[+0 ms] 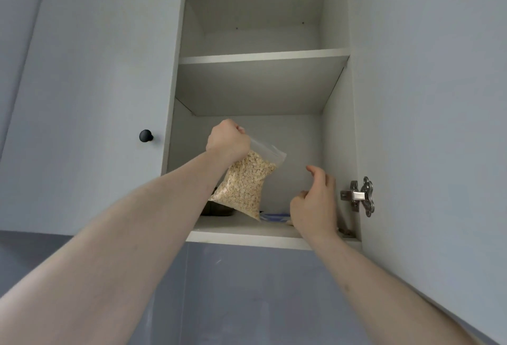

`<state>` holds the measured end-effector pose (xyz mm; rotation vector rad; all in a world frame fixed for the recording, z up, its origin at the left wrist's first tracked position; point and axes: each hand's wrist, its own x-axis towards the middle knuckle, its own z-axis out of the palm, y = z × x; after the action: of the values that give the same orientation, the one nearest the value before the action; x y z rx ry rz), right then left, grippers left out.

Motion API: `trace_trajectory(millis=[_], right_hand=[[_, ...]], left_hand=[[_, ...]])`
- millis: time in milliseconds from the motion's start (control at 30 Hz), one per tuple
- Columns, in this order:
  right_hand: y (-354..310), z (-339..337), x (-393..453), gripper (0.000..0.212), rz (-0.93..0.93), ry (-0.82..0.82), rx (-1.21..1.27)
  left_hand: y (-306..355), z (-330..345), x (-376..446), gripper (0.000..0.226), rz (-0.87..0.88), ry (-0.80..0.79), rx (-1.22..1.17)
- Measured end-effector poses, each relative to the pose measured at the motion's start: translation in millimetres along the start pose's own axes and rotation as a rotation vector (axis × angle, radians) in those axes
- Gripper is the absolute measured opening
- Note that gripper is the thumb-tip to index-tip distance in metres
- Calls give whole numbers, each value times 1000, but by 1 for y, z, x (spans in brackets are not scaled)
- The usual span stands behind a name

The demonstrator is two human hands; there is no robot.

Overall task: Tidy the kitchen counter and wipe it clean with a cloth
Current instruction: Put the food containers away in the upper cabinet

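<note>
While stowing counter items in the open wall cabinet, tidying step in hand, wiping not yet begun.

Seen first: cabinet interior with bare upper shelf, open door swung right with metal hinge, closed neighbour door at left with black knob. Then left hand, fist clenched round the top of a clear zip bag of oats, hanging over the near-left part of the bottom shelf, lower corner apparently at the shelf. Right hand loosely curled, holding nothing, beside the bag. Behind: dark object, something blue-striped, both unclear. Next, probably: lower, settle the floppy bag upright or flat, release, shut door.
</note>
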<state>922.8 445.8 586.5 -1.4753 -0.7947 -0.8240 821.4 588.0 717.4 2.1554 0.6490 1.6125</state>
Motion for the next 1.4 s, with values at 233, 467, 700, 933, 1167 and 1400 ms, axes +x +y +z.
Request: trace_trajectory(millis=[233,467,700,933,1167,1400], right_hand=[[13,-2,6,60,-26,33,-4],[15,10,6,59,-44,36,-10],[14,11,8,58,-41,16,-22],[14,10,1,57,-25,13,-17],[14,8,4,54,-45,22,-24],[16,7,5,55,-37,19,-41]], left_hand=[[3,56,5,23,-74,-108,-109],[-40,72,8,20,-108,-306,-80],[-63,77,11,16,-38,-437,-3],[-51,89,7,20,-2,-341,54],[-33,113,0,24,-37,-382,-96],[-40,121,-12,15,-106,-615,-15]])
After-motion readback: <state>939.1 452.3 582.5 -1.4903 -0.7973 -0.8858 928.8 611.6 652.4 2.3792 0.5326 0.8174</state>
